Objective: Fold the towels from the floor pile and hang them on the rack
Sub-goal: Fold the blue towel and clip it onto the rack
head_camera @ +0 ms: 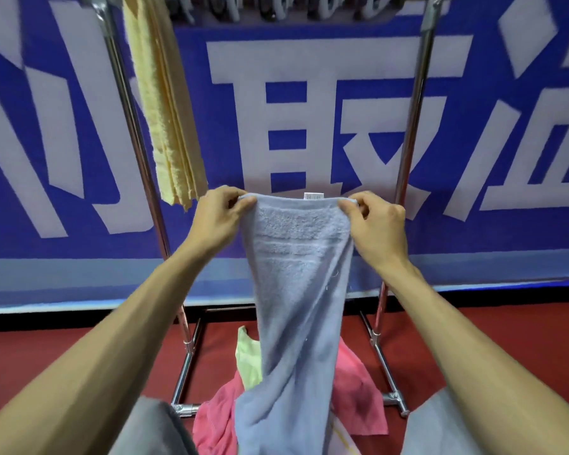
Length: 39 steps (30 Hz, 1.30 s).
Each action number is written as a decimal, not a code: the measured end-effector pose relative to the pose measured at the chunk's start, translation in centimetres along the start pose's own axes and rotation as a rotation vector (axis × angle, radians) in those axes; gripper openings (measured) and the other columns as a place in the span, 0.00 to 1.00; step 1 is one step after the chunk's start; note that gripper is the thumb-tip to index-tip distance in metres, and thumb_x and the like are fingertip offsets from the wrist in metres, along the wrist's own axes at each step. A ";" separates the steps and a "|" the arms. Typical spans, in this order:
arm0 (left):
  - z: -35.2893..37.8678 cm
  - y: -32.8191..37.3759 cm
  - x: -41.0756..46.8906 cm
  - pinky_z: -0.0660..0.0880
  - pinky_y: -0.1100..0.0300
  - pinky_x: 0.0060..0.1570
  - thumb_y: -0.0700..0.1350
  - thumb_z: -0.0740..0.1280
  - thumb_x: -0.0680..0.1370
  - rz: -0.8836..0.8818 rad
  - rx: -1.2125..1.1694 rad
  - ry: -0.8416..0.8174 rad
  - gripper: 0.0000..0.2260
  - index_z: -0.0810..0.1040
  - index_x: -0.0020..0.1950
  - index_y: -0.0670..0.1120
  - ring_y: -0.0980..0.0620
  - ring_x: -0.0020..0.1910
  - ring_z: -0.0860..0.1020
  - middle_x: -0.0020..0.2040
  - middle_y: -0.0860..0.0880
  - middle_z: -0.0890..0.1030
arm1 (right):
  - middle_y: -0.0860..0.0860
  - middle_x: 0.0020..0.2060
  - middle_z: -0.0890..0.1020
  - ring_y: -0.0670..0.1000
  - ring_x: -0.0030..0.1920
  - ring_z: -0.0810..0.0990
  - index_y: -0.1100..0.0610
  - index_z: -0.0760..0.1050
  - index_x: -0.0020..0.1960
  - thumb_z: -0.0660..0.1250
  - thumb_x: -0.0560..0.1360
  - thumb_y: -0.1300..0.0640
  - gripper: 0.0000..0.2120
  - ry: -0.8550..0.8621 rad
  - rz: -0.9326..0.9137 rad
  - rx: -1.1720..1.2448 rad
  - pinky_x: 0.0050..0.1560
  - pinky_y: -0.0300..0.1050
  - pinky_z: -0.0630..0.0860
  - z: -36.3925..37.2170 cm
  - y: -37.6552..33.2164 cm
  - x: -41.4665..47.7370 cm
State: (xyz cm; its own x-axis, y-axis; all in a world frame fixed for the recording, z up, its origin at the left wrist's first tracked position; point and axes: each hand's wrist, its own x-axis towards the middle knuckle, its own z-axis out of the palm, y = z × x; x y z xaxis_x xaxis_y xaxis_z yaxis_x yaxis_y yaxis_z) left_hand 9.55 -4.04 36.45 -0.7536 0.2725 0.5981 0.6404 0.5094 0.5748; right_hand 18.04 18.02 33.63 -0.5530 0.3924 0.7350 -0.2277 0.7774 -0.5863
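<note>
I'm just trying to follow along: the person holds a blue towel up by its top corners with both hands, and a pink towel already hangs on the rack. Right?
Not quite. The head view shows a yellow towel hanging on the rack, not a pink one; the pink towel lies on the floor. The left hand and right hand do pinch the blue towel by its top corners.

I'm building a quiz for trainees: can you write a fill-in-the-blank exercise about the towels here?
The left hand and right hand each pinch a top corner of the held towel, which is coloured ____.
The hung towel on the rack is coloured ____.
In the floor pile, beside the green towel, lies a ____ one.
Missing words: blue; yellow; pink.
</note>
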 end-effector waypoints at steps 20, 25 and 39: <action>-12.7 16.4 11.4 0.73 0.70 0.41 0.44 0.66 0.78 0.292 -0.269 0.633 0.07 0.82 0.51 0.44 0.55 0.43 0.79 0.42 0.55 0.80 | 0.50 0.36 0.81 0.52 0.40 0.80 0.57 0.81 0.47 0.66 0.78 0.52 0.09 0.362 -0.293 0.180 0.37 0.48 0.77 -10.3 -17.0 16.8; -13.2 17.9 11.5 0.76 0.66 0.43 0.43 0.69 0.76 0.373 -0.324 0.658 0.05 0.83 0.50 0.44 0.55 0.42 0.80 0.44 0.52 0.82 | 0.53 0.38 0.84 0.55 0.41 0.80 0.56 0.82 0.47 0.65 0.78 0.50 0.11 0.409 -0.250 0.164 0.40 0.50 0.77 -11.6 -16.8 16.9; -11.9 14.3 9.8 0.70 0.78 0.40 0.42 0.69 0.76 0.306 -0.107 0.474 0.08 0.83 0.53 0.43 0.62 0.40 0.76 0.44 0.53 0.80 | 0.50 0.36 0.79 0.52 0.39 0.76 0.56 0.80 0.47 0.62 0.80 0.53 0.11 0.188 -0.170 -0.010 0.31 0.39 0.65 -9.4 -13.7 15.6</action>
State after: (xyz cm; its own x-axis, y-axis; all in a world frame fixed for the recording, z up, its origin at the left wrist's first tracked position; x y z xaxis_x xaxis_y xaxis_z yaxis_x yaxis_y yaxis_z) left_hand 13.12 -3.82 57.20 -0.3988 -0.0140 0.9169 0.8490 0.3724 0.3749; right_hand 20.08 18.08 56.29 -0.3483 0.3390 0.8740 -0.2961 0.8448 -0.4457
